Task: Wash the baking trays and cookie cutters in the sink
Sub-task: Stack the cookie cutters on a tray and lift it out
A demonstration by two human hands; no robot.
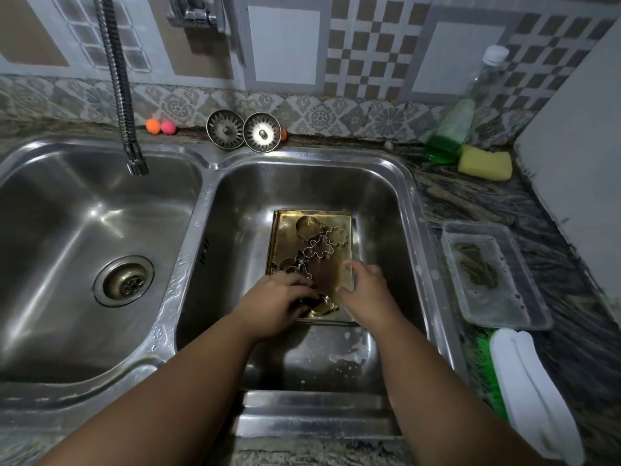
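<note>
You are reaching into the right sink basin (396,210), your left hand (280,302) seemingly curling around a cookie cutter (321,306) on the baking tray (342,274), your right hand (364,285) spreading loosely above the tray's near edge.

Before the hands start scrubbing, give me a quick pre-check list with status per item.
1. Rectangular gold-toned metal baking tray lies flat in the right steel sink basin: ok.
2. Thin metal cookie cutters sit on the tray, within reach: ok.
3. Left hand on a cutter at the tray's near end: grip cannot tell.
4. Right hand over the tray's near right edge, nothing visibly held: ok.
5. Flexible chrome faucet hose hangs over the left basin, not the right, with no water visible: not ok.
6. Yellow sponge and green dish soap bottle are on the counter, not in hand: not ok.
</note>
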